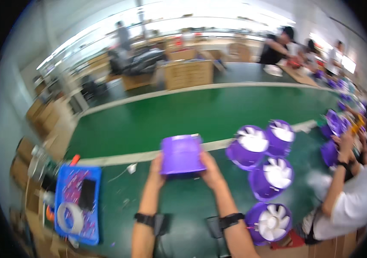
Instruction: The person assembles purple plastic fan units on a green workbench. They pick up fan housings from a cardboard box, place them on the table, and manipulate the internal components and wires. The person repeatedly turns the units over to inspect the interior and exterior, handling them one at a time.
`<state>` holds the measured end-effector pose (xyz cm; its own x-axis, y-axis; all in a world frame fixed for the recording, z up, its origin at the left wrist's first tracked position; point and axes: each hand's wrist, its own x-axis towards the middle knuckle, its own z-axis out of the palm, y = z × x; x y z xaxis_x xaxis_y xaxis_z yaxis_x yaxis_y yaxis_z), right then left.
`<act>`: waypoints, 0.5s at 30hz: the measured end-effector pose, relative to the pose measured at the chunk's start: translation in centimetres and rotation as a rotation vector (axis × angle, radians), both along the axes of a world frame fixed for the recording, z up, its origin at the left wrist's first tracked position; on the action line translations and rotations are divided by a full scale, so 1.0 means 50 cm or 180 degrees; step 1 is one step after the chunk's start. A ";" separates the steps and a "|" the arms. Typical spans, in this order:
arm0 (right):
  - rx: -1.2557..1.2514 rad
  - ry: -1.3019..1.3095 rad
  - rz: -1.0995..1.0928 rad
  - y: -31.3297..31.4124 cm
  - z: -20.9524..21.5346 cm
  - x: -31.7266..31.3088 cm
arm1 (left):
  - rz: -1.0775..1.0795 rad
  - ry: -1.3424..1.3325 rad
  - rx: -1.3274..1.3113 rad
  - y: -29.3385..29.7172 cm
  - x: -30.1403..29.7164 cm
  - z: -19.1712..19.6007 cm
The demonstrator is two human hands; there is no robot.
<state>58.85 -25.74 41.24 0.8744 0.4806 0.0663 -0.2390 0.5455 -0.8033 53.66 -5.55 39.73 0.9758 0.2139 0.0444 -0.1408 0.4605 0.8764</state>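
Between my two hands is a purple plastic housing, held up over the green worktable with its smooth side towards me. My left hand grips its left side and my right hand its right side; most fingers are hidden behind it. Whatever lies inside the housing cannot be seen. To the right of my right hand stand several purple housings with white fan blades, the closest being one in the middle of the group. Another such fan housing sits at the table's near edge, beside my right forearm.
A blue tray at left holds a white tape roll, a dark flat object and small pink-purple bits. A green conveyor belt runs beyond the table's pale edge. At right a co-worker in a white shirt handles purple parts. Cardboard boxes stand behind.
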 end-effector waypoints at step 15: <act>-0.0196 -0.0430 0.0370 -0.020 0.022 -0.012 | -0.0122 -0.0118 0.0126 -0.023 -0.002 0.055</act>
